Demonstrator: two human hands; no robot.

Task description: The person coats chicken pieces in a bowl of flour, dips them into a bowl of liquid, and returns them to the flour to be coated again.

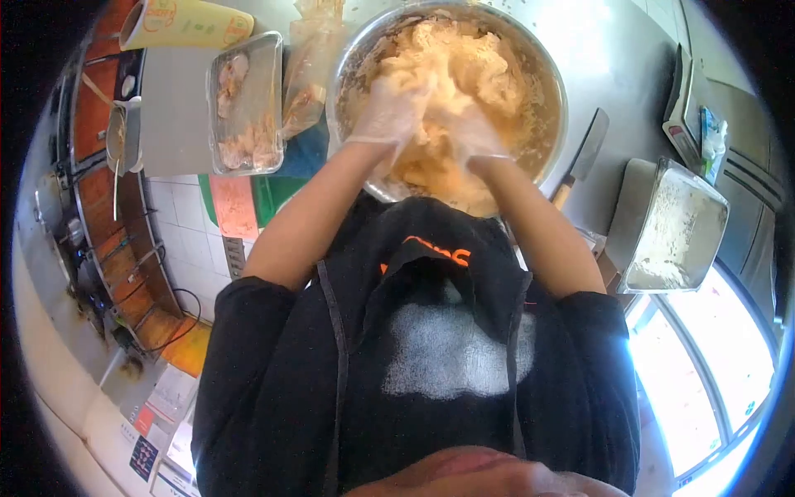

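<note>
A large round metal bowl (557,124) holds pale, flour-coated pieces (489,70) that look like breaded chicken. Both my hands are inside it, in clear plastic gloves. On the left of the bowl, my left hand (389,112) presses in among the coated pieces. Opposite it, my right hand (479,132) touches the coating, close to the left hand. Motion blur and flour hide the fingers of both hands, so their grip cannot be made out. Loose orange-tinted flour lies around and below the hands.
Left of the bowl stand a clear tray (213,108) of raw chicken pieces, a plastic bag (310,74) and a yellow paper bucket (186,25). To the right lie a knife (590,145) with a wooden handle and a lined container (675,228) with white flour.
</note>
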